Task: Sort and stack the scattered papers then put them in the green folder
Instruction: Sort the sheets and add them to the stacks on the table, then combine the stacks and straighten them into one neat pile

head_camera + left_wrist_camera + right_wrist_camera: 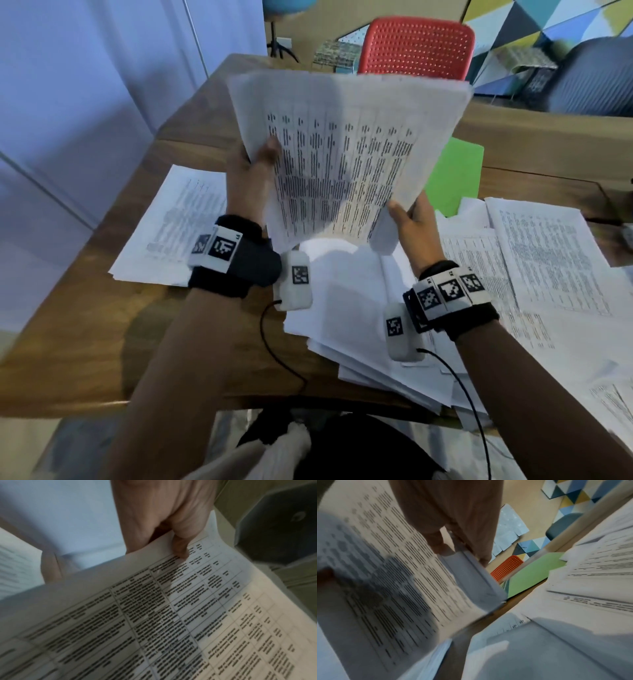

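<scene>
I hold a sheaf of printed papers (pixel 346 154) upright above the wooden table (pixel 85 335), its table-printed top sheet (pixel 180 615) facing me. My left hand (pixel 255 164) pinches its left edge, thumb (pixel 180 547) on the front. My right hand (pixel 407 212) grips the lower right corner, thumb (pixel 436 543) on the printed face and fingers behind. The green folder (pixel 452 174) lies flat behind the sheaf, partly hidden by it, and shows beyond it as the green folder (pixel 532 573) in the right wrist view. More loose papers (pixel 359 325) are scattered beneath my hands.
A separate paper pile (pixel 171 226) lies at the left of the table. Overlapping sheets (pixel 548 260) cover the right side. A red perforated chair (pixel 416 44) stands beyond the far edge. Cables run from both wrist units over the near edge.
</scene>
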`<state>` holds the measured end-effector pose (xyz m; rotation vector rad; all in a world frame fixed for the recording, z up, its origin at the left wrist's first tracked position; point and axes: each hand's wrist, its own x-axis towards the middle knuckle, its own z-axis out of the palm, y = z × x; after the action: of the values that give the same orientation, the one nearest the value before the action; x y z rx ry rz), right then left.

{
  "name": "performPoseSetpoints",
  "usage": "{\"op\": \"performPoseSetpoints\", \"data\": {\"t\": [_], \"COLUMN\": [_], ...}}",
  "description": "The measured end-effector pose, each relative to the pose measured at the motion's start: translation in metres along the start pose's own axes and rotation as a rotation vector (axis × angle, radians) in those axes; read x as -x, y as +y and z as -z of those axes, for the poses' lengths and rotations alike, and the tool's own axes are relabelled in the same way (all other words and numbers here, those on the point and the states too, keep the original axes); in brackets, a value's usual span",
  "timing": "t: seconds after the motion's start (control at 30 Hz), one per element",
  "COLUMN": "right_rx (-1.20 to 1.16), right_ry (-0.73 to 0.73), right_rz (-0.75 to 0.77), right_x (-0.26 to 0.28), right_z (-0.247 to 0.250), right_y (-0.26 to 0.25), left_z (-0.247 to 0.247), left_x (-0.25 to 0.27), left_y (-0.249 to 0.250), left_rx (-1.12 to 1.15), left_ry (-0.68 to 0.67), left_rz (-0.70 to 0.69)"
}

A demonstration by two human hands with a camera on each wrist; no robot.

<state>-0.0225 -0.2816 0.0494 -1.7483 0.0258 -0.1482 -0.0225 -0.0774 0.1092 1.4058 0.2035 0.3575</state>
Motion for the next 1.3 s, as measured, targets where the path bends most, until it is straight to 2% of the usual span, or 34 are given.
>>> {"op": "performPoseSetpoints", "data": {"t": [0.07, 0.17, 0.23, 0.3, 0.4, 0.5, 0.6, 0.7, 0.8, 0.93, 1.03, 1.17, 1.23, 1.3], "right_rx": [0.081, 0.127, 0.101, 0.091, 0.068, 0.061, 0.215, 0.303, 0.462, 0.73, 0.758, 0.673, 0.667, 0.682], "right_ry": [-0.033, 0.009, 0.04, 0.047, -0.004, -0.144, -0.27, -0.283, -0.309, -0.442, -0.482, -0.537, -0.477, -0.365], "right_rz": [-0.031, -0.014, -0.017, -0.055, -0.208, -0.397, -0.492, -0.557, -0.58, -0.559, -0.544, -0.551, -0.513, -0.487], "right_x": [0.002, 0.005, 0.002, -0.004, -0.01, -0.005, -0.002, 0.001, 0.01, 0.019, 0.023, 0.014, 0.007, -0.004], "right_z": [-0.018, -0.049, -0.075, -0.103, -0.147, -0.188, -0.22, -0.241, -0.253, -0.267, -0.274, -0.255, -0.231, -0.197], "right_y": [0.002, -0.009, -0.021, -0.026, -0.025, -0.011, 0.019, 0.033, 0.031, 0.036, 0.04, 0.039, 0.036, 0.038], "left_z": [0.019, 0.048, 0.072, 0.097, 0.14, 0.181, 0.212, 0.232, 0.244, 0.249, 0.245, 0.235, 0.221, 0.198], "left_x": [-0.018, -0.045, -0.061, -0.07, -0.077, -0.089, -0.094, -0.092, -0.095, -0.1, -0.1, -0.099, -0.101, -0.105], "left_y": [0.016, 0.026, 0.02, 0.004, -0.023, -0.044, -0.067, -0.091, -0.106, -0.118, -0.127, -0.129, -0.124, -0.115], "left_rx": [0.039, -0.015, -0.165, -0.367, -0.625, -0.863, -0.934, -0.943, -0.996, -1.066, -1.099, -1.086, -1.079, -1.08], "left_ry": [0.011, 0.061, 0.093, 0.052, 0.06, 0.063, 0.137, 0.223, 0.245, 0.178, 0.141, 0.221, 0.226, 0.172], "left_rz": [-0.039, 0.002, 0.057, 0.136, 0.264, 0.313, 0.378, 0.43, 0.511, 0.68, 0.664, 0.614, 0.563, 0.503]}}
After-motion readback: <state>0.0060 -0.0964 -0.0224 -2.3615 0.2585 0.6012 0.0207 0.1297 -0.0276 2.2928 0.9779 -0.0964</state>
